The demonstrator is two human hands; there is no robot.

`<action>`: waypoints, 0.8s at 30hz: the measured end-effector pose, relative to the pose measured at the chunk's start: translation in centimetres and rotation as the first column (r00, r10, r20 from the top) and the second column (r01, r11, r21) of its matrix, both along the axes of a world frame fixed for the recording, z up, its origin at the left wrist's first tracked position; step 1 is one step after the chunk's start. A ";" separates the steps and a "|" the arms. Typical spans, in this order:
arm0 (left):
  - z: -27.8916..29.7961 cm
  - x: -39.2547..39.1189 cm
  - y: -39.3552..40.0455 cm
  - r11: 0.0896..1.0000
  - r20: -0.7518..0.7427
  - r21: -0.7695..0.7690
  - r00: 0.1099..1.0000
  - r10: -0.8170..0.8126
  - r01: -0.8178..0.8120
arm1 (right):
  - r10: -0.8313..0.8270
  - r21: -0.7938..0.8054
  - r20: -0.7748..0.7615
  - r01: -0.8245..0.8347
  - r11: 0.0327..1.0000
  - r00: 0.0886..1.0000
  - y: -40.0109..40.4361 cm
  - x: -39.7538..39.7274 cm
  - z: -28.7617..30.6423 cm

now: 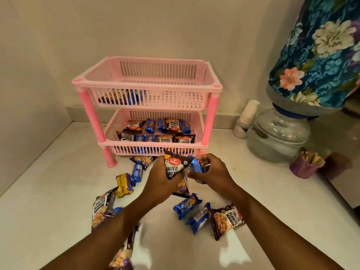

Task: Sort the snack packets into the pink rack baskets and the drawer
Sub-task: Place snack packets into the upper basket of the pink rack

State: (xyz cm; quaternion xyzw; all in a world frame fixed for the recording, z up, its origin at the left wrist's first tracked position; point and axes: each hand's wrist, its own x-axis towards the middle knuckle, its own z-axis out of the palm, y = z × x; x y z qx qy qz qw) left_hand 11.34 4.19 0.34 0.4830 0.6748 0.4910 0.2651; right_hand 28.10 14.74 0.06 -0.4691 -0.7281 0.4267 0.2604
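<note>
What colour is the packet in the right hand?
Blue, seen in the head view: the right hand grips a blue packet.

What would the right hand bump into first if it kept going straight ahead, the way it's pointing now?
Probably the slatted front wall of the pink plastic rack's lower basket, just beyond the right hand, which holds a small blue snack packet. Depth is hard to judge from one view.

glossy foil packets (187, 206), slatted plastic rack (148, 88)

White counter (48, 211) carries pink rack (148, 106), loose peanut packets (227, 219), blue biscuit packets (187, 205), yellow packet (123, 185), water dispenser (278, 135), purple cup (303, 167).
</note>
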 end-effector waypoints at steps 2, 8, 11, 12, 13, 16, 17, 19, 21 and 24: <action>2.0 -1.0 0.8 0.998 -0.006 0.056 1.000 -0.015 0.016 | 0.005 0.030 -0.057 -0.004 1.000 0.998 -0.1 -1.0 2.0; 9.6 -4.6 2.2 0.954 0.018 0.282 0.994 -0.108 0.099 | 0.072 0.210 -0.218 -0.025 0.977 0.973 0.0 -3.9 8.2; 13.3 -6.0 2.5 0.902 -0.090 0.382 0.979 -0.181 0.202 | 0.069 0.231 -0.374 0.021 0.973 0.925 -0.4 -5.3 11.0; 14.3 -6.4 2.7 0.894 -0.153 0.390 0.973 -0.174 0.221 | 0.053 0.237 -0.421 0.053 0.970 0.906 -0.6 -5.8 11.8; 15.2 -6.8 2.9 0.892 -0.194 0.387 0.966 -0.169 0.233 | 0.041 0.248 -0.456 0.083 0.965 0.889 -0.9 -6.3 12.5; 18.5 -8.6 4.2 0.927 -0.036 0.325 0.982 -0.187 0.188 | 0.052 0.291 -0.527 0.122 0.949 0.849 -1.0 -8.1 15.1; 19.9 -9.3 5.0 0.937 0.043 0.311 0.983 -0.180 0.158 | 0.055 0.285 -0.548 0.124 0.950 0.835 -0.7 -8.7 16.2; 22.5 -10.9 7.2 0.945 0.141 0.313 0.980 -0.141 0.091 | 0.026 0.219 -0.572 0.122 0.968 0.819 0.3 -10.1 18.6; 24.9 -12.6 8.9 0.958 0.174 0.273 0.975 -0.136 0.085 | -0.024 0.118 -0.577 0.113 0.987 0.816 2.0 -11.7 21.0; 26.7 -14.5 10.9 0.972 0.216 0.181 0.959 -0.185 0.147 | -0.048 -0.052 -0.642 0.020 0.998 0.765 5.0 -13.8 24.0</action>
